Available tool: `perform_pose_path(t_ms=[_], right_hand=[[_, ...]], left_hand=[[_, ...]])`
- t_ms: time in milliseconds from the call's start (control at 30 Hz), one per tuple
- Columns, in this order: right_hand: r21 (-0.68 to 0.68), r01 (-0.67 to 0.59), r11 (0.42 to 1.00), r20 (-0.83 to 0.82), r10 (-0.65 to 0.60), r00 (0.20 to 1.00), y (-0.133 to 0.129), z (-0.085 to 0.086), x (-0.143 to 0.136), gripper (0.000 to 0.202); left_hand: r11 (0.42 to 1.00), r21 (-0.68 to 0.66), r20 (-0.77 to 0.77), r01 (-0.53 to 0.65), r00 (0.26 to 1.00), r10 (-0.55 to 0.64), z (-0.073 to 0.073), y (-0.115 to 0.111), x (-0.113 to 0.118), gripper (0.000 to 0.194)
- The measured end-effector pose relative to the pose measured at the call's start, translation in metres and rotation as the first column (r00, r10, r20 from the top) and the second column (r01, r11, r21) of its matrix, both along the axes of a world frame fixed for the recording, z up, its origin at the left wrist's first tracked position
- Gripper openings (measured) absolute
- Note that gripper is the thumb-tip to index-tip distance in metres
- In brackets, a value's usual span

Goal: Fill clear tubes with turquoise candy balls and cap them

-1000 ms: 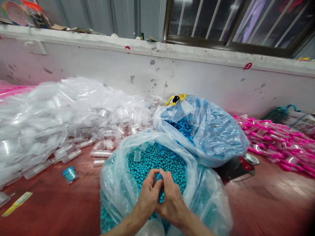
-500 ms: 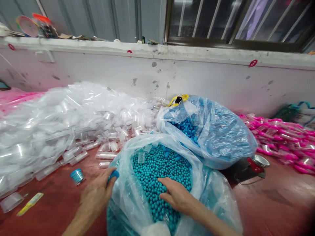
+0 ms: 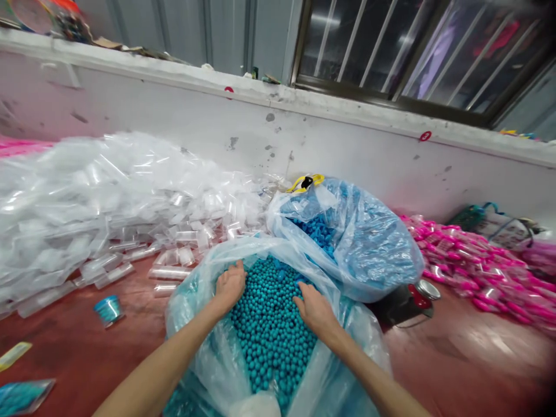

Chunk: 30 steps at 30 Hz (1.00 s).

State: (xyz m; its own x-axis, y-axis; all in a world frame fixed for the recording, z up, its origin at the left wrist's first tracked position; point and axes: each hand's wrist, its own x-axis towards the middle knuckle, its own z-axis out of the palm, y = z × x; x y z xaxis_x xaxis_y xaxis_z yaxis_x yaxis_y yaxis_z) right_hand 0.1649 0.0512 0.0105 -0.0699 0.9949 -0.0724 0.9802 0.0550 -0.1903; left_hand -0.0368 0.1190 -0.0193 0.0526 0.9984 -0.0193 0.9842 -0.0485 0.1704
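Teal beads [image 3: 278, 330] fill a large translucent plastic bag [image 3: 208, 359] in front of me. My left hand [image 3: 231, 285] is inside the bag's left side, at the edge of the beads. Its fingers curl downward, and what they hold, if anything, is hidden. On the right of the beads is my right hand [image 3: 315, 308], its thumb and index finger apart. The index fingertip is close to a small blue piece [image 3: 302, 279], perhaps touching it. Another blue piece [image 3: 278, 263] lies at the far edge of the beads.
Behind stands a second bag [image 3: 373, 237] with blue parts [image 3: 319, 234]. Clear plastic tubes [image 3: 174, 272] are heaped at left, pink packages [image 3: 473, 260] at right. A blue-lidded cup [image 3: 108, 310] and a packet of blue contents [image 3: 24, 397] lie on the red surface. A dark container [image 3: 403, 304] sits behind right.
My left hand has moved from outside the bag, where it held a blue cap, into the bag. My right hand has shifted toward the blue pieces. The clear cup on the beads no longer shows.
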Motion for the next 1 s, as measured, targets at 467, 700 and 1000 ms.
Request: perform_pose_path(t_ms=[467, 700, 1000], right_hand=[[-0.072, -0.021, 0.997, 0.113, 0.029, 0.993, 0.026, -0.025, 0.014, 0.018], [-0.091, -0.093, 0.991, 0.07, 0.1, 0.993, 0.022, -0.03, 0.012, 0.017], [-0.109, -0.132, 0.985, 0.055, 0.139, 0.989, 0.01, -0.022, 0.004, 0.028]], left_hand=[[0.913, -0.236, 0.262, 0.333, 0.926, -0.271, -0.023, -0.024, 0.051, 0.022], [0.861, -0.44, 0.549, 0.255, 0.835, 0.033, -0.037, -0.01, 0.056, 0.032], [0.801, -0.51, 0.772, 0.314, 0.577, 0.266, -0.038, -0.008, 0.075, 0.03]])
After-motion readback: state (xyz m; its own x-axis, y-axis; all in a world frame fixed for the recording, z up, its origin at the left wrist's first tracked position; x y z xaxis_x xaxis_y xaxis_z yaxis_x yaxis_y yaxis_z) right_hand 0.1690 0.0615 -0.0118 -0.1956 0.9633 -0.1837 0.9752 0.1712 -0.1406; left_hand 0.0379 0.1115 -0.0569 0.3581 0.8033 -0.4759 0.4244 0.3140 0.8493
